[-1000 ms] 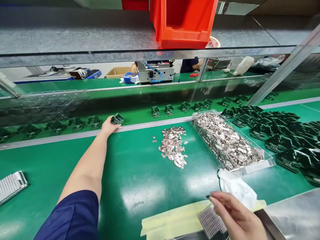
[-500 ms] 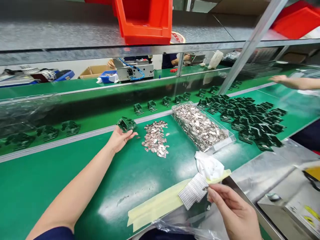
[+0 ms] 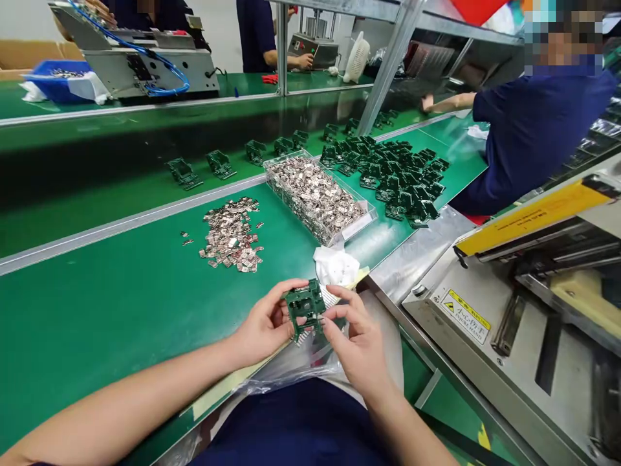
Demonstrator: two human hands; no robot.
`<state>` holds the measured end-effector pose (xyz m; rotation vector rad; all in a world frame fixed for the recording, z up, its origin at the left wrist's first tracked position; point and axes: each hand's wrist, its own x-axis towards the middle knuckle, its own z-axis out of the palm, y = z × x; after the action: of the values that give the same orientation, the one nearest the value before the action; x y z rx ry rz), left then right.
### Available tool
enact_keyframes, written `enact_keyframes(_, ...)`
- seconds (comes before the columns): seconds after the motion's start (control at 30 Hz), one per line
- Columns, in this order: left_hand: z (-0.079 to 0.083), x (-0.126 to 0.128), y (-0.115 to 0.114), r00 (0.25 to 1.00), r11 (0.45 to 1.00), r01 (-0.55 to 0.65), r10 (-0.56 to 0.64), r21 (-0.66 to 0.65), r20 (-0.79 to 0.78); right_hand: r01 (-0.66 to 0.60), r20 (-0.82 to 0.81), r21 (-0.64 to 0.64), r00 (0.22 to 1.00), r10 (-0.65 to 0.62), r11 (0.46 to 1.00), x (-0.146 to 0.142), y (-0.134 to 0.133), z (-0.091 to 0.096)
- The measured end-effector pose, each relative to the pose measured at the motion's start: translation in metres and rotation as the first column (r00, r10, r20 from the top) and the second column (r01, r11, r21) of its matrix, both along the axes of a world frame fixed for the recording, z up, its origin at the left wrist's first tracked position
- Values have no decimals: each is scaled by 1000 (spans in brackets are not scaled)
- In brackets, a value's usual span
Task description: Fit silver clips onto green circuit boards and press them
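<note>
In front of my body, my left hand (image 3: 266,323) grips a dark green plastic frame (image 3: 305,309) with cut-outs by its left side. My right hand (image 3: 356,340) is at the frame's right edge, thumb and index finger pinched together there. Whatever lies between those fingertips is too small to make out. Behind the frame, a silvery ribbed block (image 3: 330,298) shows only in part. Beyond my hands lies a loose pile of small flat metal pieces (image 3: 233,236). A clear tray (image 3: 356,228) filled with more such pieces stands to its right.
A crumpled white cloth (image 3: 336,265) lies just past my hands. Many green frames (image 3: 388,171) are heaped at the back right, and several stand along the belt (image 3: 97,188). To the right is a machine (image 3: 466,317) with a warning label. A co-worker (image 3: 538,129) sits beyond it.
My left hand has brought the green frame from beside the belt to my body. My right hand has moved from the ribbed block's edge to the frame. The view has turned right and down.
</note>
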<state>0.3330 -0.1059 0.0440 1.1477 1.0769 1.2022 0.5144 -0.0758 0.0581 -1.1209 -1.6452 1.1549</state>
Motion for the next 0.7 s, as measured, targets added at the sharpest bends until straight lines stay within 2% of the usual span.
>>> enact_keyframes(0.17, -6, 0, -4, 992, 999, 28, -24, 27, -127, -6, 24, 28, 1000, 5, 1000, -5, -1, -8)
enact_keyframes(0.4, -9, 0, -6, 984, 996, 93, -91, 6, -152, -3, 46, 41, 999, 1, 999, -7, -1, -12)
enact_keyframes(0.57, -9, 2, -9, 978, 997, 39, -27, 59, -205, 19, 32, 31, 999, -20, 999, -9, -3, -14)
enact_keyframes(0.7, -11, 5, -12, 978, 1000, -11, 13, 12, -206, 7, -53, -51, 999, -9, 999, -13, -6, -15)
